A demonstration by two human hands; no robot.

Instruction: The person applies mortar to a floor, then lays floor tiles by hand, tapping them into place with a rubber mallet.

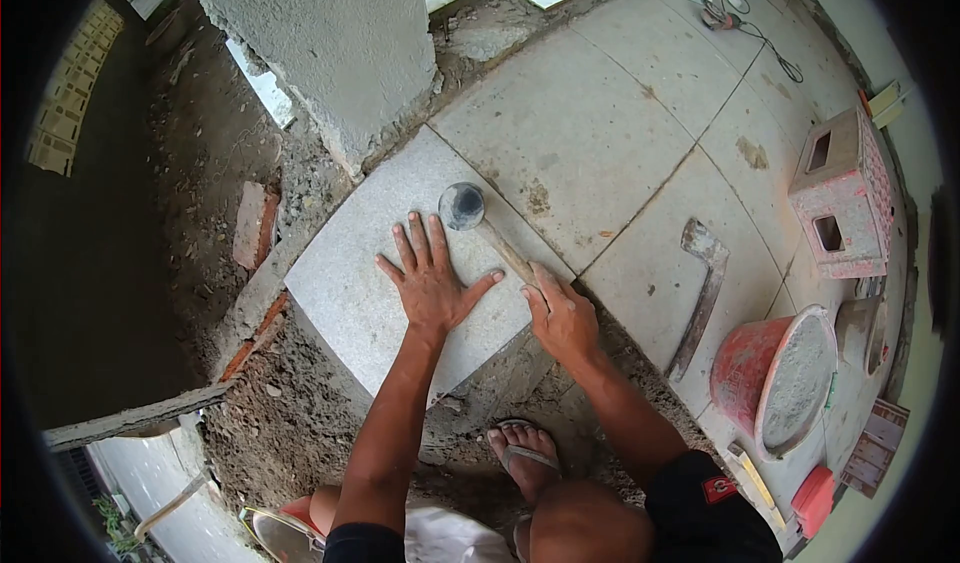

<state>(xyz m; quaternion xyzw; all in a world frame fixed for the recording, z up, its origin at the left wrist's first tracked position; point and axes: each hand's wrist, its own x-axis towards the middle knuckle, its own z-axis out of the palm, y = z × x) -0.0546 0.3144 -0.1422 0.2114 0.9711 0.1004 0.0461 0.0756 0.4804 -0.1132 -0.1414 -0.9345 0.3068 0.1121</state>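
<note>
A light grey square tile [350,253] lies on the ground in the middle of the view, its upper right edge along the older floor tiles. My left hand [430,278] rests flat on it with the fingers spread. To the right, my right hand [562,313] is wrapped round the wooden handle of a mallet [462,206]. The mallet's round dark head is over the upper part of the tile, just right of my left fingertips. Whether the head touches the tile, I cannot tell.
Loose soil [280,413] borders the tile below. A rough concrete block [320,53] stands above it. At the right are a hatchet-like tool [700,293], a red bucket [745,368] of grey mix and a pink-stained box [845,198]. A broken brick [255,225] lies left.
</note>
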